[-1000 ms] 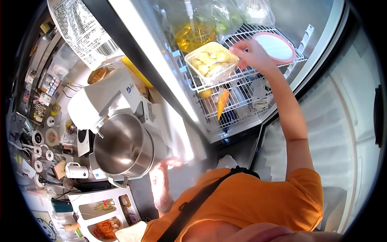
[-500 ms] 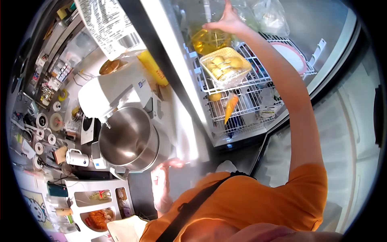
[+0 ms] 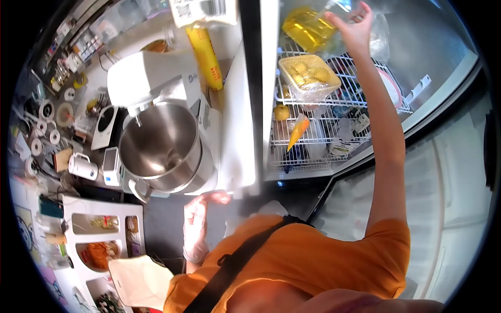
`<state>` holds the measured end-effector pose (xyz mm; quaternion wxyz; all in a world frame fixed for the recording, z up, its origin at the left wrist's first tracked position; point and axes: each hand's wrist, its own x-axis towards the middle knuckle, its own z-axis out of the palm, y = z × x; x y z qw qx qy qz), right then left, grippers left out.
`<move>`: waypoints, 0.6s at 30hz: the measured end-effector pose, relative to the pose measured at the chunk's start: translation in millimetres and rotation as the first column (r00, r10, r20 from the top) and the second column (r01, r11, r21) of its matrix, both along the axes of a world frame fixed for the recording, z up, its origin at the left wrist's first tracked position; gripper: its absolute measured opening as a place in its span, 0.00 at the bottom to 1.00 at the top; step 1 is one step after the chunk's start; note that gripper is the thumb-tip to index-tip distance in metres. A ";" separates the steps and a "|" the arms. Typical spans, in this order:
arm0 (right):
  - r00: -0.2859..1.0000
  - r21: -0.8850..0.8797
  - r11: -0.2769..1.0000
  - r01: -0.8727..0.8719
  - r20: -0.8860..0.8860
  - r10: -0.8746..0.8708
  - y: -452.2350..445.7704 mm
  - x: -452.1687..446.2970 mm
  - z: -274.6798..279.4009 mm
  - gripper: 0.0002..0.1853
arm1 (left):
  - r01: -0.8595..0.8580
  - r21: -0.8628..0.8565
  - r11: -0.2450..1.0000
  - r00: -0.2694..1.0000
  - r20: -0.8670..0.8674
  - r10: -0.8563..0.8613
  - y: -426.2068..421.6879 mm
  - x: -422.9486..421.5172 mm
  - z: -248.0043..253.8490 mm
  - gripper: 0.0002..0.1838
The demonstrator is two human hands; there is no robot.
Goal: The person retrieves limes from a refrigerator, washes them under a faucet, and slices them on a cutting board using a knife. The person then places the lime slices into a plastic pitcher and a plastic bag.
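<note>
My right hand point(image 3: 356, 28) reaches into the refrigerator with its thumb and fingers bent around the upper side of a clear container of yellow liquid point(image 3: 309, 28), which is tilted. The see-through wall makes the exact contact hard to see. Just below stands a yellow basket point(image 3: 286, 63) of pale round pieces under clear wrap, on a white wire shelf point(image 3: 360, 96). In a clear plastic glove, my left hand point(image 3: 195, 224) hangs near my body, below the steel mixing bowl point(image 3: 162, 146). Its fingers are partly bent and apart, with nothing visible in them.
A white stand mixer point(image 3: 151, 78) and a yellow roll box point(image 3: 204, 57) occupy the counter to the left. An orange piping bag point(image 3: 298, 133) hangs at the lower shelf. The refrigerator door point(image 3: 386, 208) stands open at right. A white shelf unit point(image 3: 104, 206) is at lower left.
The container of yellow liquid has shifted right and tilted, with my right hand moving right beside it. My left hand stays low near my body. The view has turned slightly.
</note>
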<state>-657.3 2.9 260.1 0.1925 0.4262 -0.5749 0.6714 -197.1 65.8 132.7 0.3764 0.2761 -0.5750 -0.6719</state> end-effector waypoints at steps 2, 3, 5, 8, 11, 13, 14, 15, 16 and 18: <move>0.996 -0.034 0.997 0.071 -0.047 -0.072 10.6 -18.8 -15.3 0.50 | 0.039 -0.069 0.997 0.998 0.043 -0.036 -4.1 6.5 -3.1 0.22; 0.996 -0.043 0.996 0.080 -0.040 -0.082 20.6 -13.8 -14.1 0.51 | -0.026 -0.053 0.998 0.999 0.042 0.029 2.7 10.1 -2.2 0.20; 0.998 -0.074 0.996 0.054 -0.011 -0.055 32.0 -22.5 -16.3 0.51 | -0.011 -0.038 0.999 1.000 -0.006 0.011 1.2 15.0 -6.5 0.19; 0.995 -0.127 0.988 0.089 -0.021 -0.093 44.9 -13.4 -10.3 0.51 | 0.130 -0.108 0.986 0.990 -0.039 -0.135 -15.4 27.9 -19.4 0.19; 0.952 -0.124 0.955 0.270 -0.110 -0.284 66.8 -12.1 -9.1 0.47 | 0.135 -0.080 0.988 0.989 -0.051 -0.140 -19.2 39.0 -19.2 0.20; 0.946 -0.293 0.920 0.261 -0.111 -0.304 78.8 -18.4 -10.9 0.46 | 0.167 -0.074 0.983 0.983 -0.059 -0.172 -28.5 51.3 -24.2 0.20; 0.943 -0.290 0.919 0.266 -0.120 -0.311 90.6 -18.1 -7.4 0.46 | 0.183 -0.071 0.981 0.981 -0.055 -0.187 -32.2 56.9 -26.4 0.20; 0.913 -0.237 0.904 0.355 -0.121 -0.390 107.6 -13.6 -5.3 0.45 | 0.184 -0.064 0.981 0.980 -0.060 -0.188 -33.8 60.9 -25.0 0.20; 0.883 -0.183 0.885 0.427 -0.126 -0.452 121.1 -9.2 -3.6 0.44 | 0.185 -0.087 0.979 0.981 -0.039 -0.189 -36.4 65.0 -21.1 0.20; 0.956 -0.225 0.945 0.239 -0.117 -0.269 149.0 18.2 1.9 0.38 | 0.194 -0.128 0.973 0.977 -0.059 -0.203 -41.8 74.3 -20.4 0.20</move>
